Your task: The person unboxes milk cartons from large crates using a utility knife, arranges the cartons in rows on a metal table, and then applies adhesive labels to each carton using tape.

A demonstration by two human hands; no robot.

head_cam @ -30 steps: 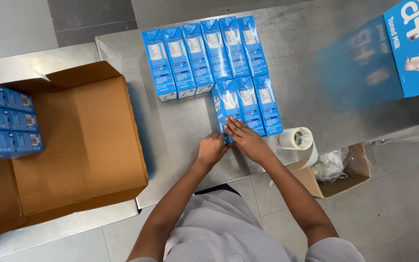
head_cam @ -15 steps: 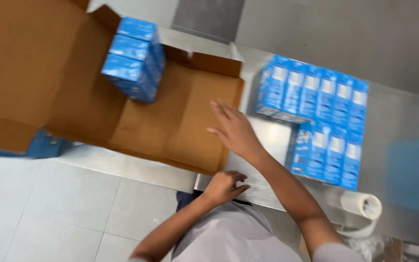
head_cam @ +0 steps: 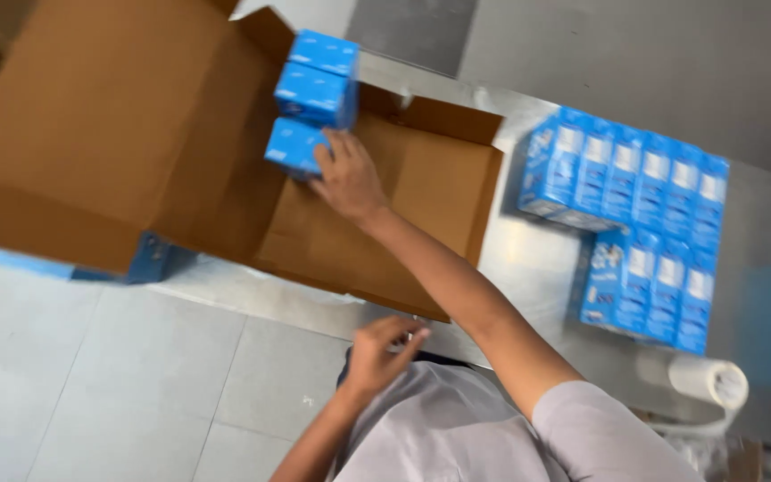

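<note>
From the head view, we see the right hand (head_cam: 347, 178) stretched out into the open cardboard box (head_cam: 91, 134), fingers spread and laid against the lowest blue carton (head_cam: 294, 145) of a small stack (head_cam: 316, 89) standing inside the box. We cannot tell whether the fingers have closed around that carton or only press on it; the thumb side is hidden. Half a second ago this hand was in the air above the box flap, fingers open and nothing in it, and a second ago both hands were together on the rows of cartons (head_cam: 640, 228) on the metal table (head_cam: 528, 259). So the reach has swung away from the laid-out rows and over to the cartons in the box, and we judge that the work now turns on that stack, either steadying it or drawing the next carton from it.

The left hand (head_cam: 381, 353) hangs back near our body, by the table edge, fingers loosely curled and empty, well apart from the right. It has barely moved from where it was half a second ago.

The rows on the table lie as they did, two blocks side by side, with a white roll (head_cam: 711, 382) near their lower corner. A further blue pack (head_cam: 149, 261) peeks from under the box's near flap.
</note>
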